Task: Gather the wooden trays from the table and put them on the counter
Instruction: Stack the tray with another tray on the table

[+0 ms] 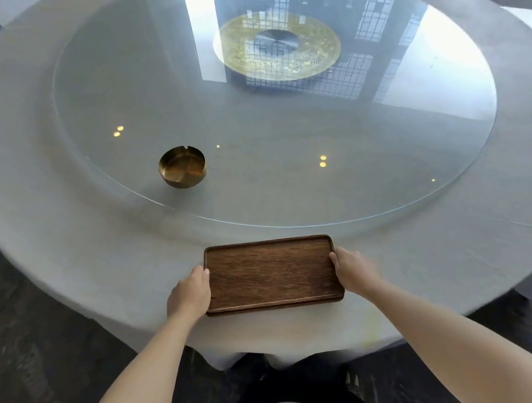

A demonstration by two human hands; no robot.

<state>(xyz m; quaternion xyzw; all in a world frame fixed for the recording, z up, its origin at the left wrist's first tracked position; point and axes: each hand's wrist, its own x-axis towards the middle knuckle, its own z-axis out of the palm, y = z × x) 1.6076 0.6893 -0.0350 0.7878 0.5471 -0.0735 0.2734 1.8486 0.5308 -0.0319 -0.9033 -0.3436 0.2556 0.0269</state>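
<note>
A dark rectangular wooden tray [270, 270] lies near the front edge of the round table [57, 230], which is covered with a grey cloth. My left hand [190, 292] grips the tray's left short side, thumb on the rim. My right hand [352, 267] grips its right short side the same way. A second edge shows under the tray's front rim, so it may be a stack; I cannot tell how many. The counter is out of view.
A large glass turntable [285, 150] fills the middle of the table, with a brass ashtray [182, 167] on its front left part and a golden disc [276, 42] at its centre. Dark floor lies on both sides of me. A white chair back shows at the far left.
</note>
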